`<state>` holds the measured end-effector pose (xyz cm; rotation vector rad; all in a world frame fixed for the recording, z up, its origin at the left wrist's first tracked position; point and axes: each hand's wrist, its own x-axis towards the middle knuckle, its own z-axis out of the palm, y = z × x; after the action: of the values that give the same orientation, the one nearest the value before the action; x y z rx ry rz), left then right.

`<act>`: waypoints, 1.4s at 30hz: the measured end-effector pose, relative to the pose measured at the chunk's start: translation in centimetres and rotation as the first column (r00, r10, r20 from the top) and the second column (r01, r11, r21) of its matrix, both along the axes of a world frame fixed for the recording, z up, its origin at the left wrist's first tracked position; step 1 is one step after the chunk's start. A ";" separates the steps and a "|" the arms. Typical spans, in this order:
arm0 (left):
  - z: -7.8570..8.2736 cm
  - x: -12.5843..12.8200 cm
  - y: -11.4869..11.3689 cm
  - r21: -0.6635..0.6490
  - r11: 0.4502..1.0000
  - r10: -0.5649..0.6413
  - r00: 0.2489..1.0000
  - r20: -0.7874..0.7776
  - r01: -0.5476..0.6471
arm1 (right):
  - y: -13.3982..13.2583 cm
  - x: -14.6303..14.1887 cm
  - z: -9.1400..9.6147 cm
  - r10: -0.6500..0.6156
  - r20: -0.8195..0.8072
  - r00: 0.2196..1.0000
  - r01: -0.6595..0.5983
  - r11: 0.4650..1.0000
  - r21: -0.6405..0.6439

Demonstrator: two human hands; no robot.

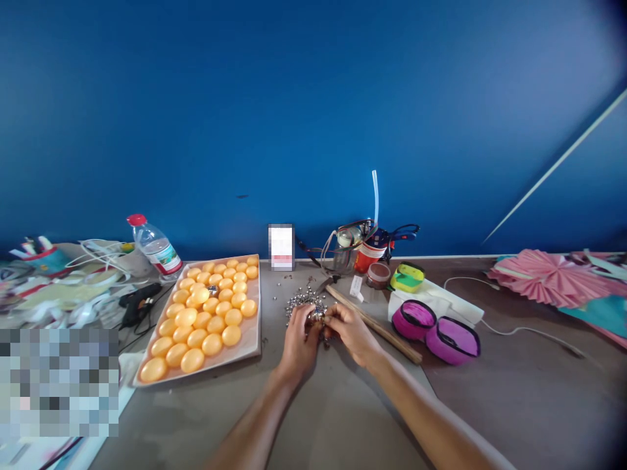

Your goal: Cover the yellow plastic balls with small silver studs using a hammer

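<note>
My left hand (298, 341) and my right hand (349, 331) meet at the middle of the table, fingers curled together around a small shiny ball-like object (316, 317) covered in silvery bits. A heap of small silver beads (302, 301) lies just beyond the hands. Left of them a pale tray (251, 349) holds several orange balls (206, 313), and one silver-covered ball (213, 290) sits among them. A hammer with a wooden handle (375, 324) lies on a slant to the right of my right hand.
Two open magenta pouches (435, 329) lie to the right, with a white box and cable. A water bottle (155, 248), a black glue gun (140, 301), a red cup with tools (368, 251) and pink paper fans (543, 274) stand along the blue wall.
</note>
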<state>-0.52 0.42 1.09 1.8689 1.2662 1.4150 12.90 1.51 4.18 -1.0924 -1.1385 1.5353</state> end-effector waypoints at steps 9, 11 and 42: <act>-0.4 0.0 0.0 0.005 1.000 -0.010 1.000 0.000 0.010 | 0.0 0.1 -0.4 0.022 0.017 1.000 -0.022 1.000 -0.021; -0.4 0.0 0.0 0.002 1.000 -0.005 1.000 -0.007 0.005 | -0.1 0.0 -0.5 0.004 0.044 0.999 -0.003 1.000 -0.013; 1.6 0.1 -0.3 -0.288 0.955 0.038 0.930 0.365 0.074 | 1.8 3.5 -2.0 -0.539 0.762 0.360 -0.131 0.779 0.613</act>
<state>-0.47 0.09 2.72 1.3374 1.1900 1.3941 16.40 3.35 2.23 -1.5958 -1.9346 0.0864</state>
